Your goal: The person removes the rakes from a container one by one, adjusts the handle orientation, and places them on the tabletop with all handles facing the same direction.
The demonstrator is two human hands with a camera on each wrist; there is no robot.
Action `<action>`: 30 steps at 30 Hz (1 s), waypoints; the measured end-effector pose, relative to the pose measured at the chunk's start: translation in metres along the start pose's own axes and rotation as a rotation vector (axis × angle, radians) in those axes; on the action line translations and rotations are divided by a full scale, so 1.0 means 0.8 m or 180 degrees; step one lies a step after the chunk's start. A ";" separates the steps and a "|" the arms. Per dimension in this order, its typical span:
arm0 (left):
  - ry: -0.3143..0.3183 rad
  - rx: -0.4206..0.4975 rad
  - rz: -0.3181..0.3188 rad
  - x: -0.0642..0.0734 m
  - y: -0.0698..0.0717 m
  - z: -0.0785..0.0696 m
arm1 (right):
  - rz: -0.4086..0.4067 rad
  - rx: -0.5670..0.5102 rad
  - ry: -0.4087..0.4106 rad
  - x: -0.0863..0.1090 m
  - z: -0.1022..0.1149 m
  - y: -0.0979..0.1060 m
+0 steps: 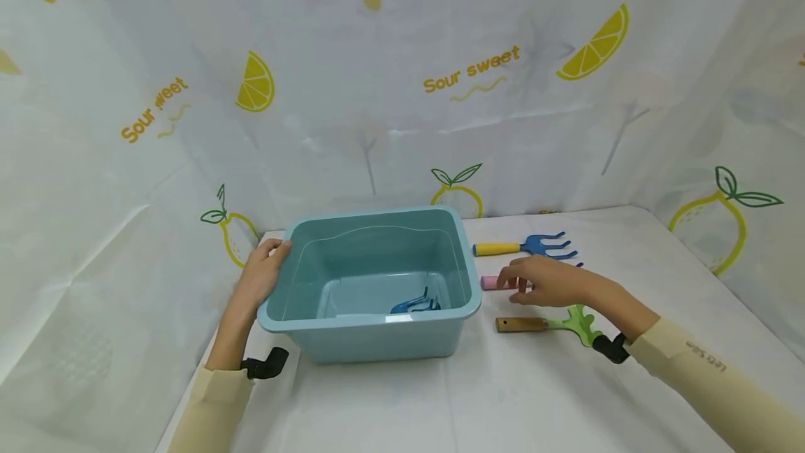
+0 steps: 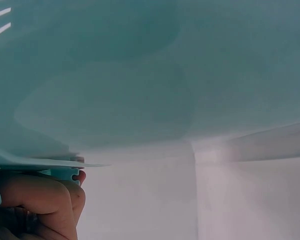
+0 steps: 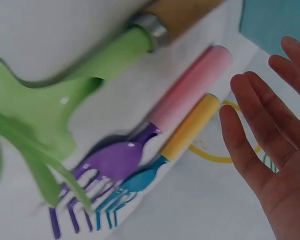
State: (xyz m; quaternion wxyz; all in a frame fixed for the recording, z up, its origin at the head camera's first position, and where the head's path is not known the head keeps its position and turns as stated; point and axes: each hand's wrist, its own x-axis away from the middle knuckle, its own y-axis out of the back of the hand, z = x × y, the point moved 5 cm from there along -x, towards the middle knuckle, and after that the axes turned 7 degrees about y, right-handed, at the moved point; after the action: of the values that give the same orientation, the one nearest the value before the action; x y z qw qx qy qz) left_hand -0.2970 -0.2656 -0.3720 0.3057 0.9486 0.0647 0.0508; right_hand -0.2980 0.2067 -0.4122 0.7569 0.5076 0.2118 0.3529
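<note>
A light blue plastic basin [image 1: 377, 341] stands on the table. My left hand [image 1: 256, 282] grips its left rim, with the fingers [image 2: 40, 192] curled at the rim in the left wrist view. Inside lies a small blue garden fork [image 1: 411, 306], partly hidden by the front wall. Right of the basin, my right hand [image 1: 547, 282] hovers with loosely bent fingers and holds nothing. Beneath it lies a purple hand rake [image 3: 115, 160] with a pink handle [image 1: 492, 283]. Behind that is a blue hand rake [image 1: 544, 245] with a yellow handle [image 1: 497, 249].
A green hand rake [image 1: 578, 324] with a wooden handle [image 1: 520, 324] lies in front of the right hand. White cloth [image 1: 352, 173] printed with lemons hangs behind and beside the white-covered table [image 1: 377, 411].
</note>
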 end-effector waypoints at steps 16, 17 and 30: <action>0.0001 0.0000 -0.0017 0.000 0.001 0.000 | -0.0564 0.0409 0.0296 -0.019 0.050 0.090; 0.0002 0.0004 -0.0017 0.000 0.001 0.000 | -0.0582 0.0407 0.0340 -0.022 0.055 0.094; 0.0027 -0.0012 0.0014 -0.001 -0.001 -0.001 | -0.0645 0.0486 0.0762 -0.071 0.109 0.127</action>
State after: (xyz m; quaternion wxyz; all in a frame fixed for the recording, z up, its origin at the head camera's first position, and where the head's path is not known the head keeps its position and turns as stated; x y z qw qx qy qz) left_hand -0.2976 -0.2649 -0.3719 0.3071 0.9479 0.0638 0.0555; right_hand -0.3088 0.1337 -0.2863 0.7173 0.4940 0.3767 0.3155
